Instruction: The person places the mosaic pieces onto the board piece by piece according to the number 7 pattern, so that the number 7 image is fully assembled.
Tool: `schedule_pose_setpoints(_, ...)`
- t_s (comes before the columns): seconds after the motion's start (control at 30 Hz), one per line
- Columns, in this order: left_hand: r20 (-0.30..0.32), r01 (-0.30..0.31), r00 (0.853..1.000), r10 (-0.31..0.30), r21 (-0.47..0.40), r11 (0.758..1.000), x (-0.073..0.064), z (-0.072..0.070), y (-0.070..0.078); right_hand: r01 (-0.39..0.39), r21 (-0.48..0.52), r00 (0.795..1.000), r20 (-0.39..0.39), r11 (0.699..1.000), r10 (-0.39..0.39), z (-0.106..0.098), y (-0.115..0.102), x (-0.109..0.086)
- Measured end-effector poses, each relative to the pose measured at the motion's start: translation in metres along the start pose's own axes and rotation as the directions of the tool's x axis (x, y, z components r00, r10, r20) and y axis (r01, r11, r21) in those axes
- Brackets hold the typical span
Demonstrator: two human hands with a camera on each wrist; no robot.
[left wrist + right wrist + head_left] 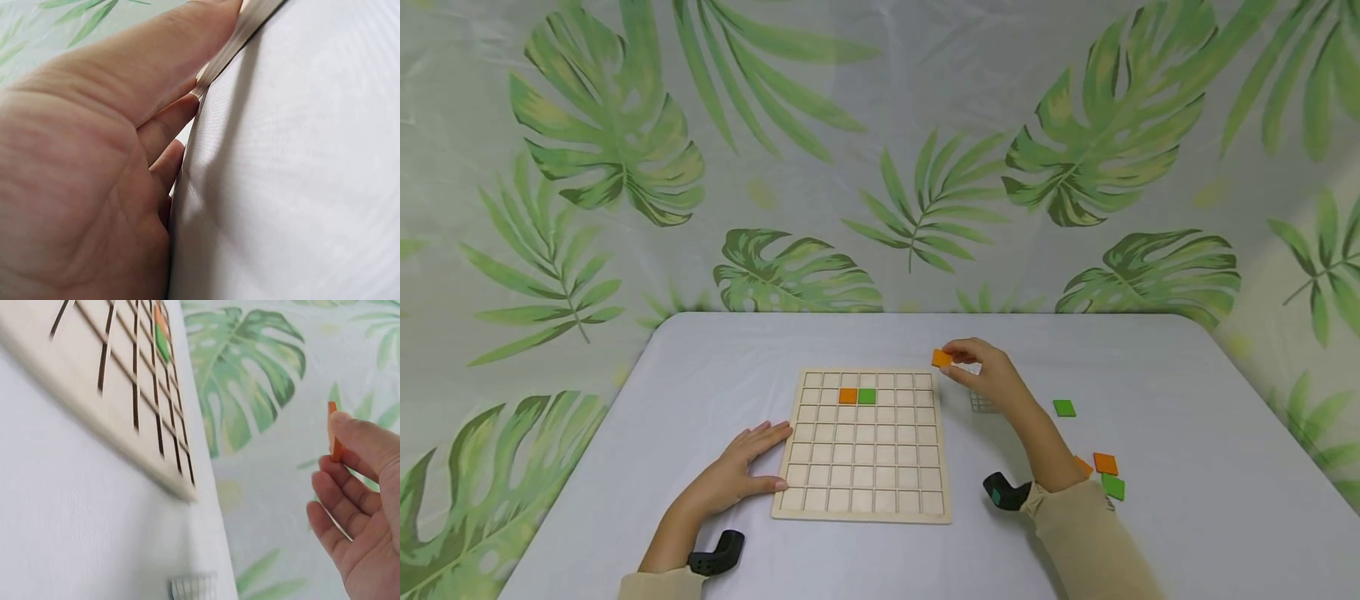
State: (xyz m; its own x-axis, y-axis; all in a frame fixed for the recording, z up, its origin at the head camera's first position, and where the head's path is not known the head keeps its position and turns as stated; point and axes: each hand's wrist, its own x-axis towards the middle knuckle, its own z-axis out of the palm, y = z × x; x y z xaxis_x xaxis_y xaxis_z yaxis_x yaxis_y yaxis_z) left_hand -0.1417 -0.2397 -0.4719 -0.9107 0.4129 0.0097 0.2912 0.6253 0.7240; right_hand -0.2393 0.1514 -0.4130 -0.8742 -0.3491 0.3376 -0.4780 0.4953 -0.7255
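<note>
The right hand (991, 373) pinches an orange square tile (941, 358) just off the one-to-two-o'clock corner of the wooden grid board (863, 454); a loose pinch could drop it. The left hand (736, 468), fingers extended, grips nothing, touching the nine-o'clock edge; uneven pressure could skew the board.

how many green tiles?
3: one green tile on the wooden grid board, another right of the right forearm, a third by the right sleeve. The arm may hide more.

The left hand (733, 473) blocks the board's (886, 455) left edge, while its near edge is unobstructed.
</note>
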Motion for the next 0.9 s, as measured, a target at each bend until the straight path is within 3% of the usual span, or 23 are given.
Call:
schedule_pose_setpoints(0.47,-0.005,-0.003,1.000,0.003,0.004,1.000,0.000,0.000,-0.001,-0.072,0.022,0.990,0.123,0.997,0.069,0.070,-0.005,0.025)
schedule_pose_setpoints(0.63,-0.013,-0.011,1.000,0.011,0.008,1.000,0.001,0.001,-0.001,-0.074,0.005,0.984,0.164,0.997,0.072,0.084,0.001,0.022)
schedule_pose_setpoints(0.9,-0.011,-0.014,1.000,0.014,0.005,1.000,0.001,0.001,-0.001,-0.080,-0.102,0.971,0.215,0.992,0.101,0.089,0.003,0.017)
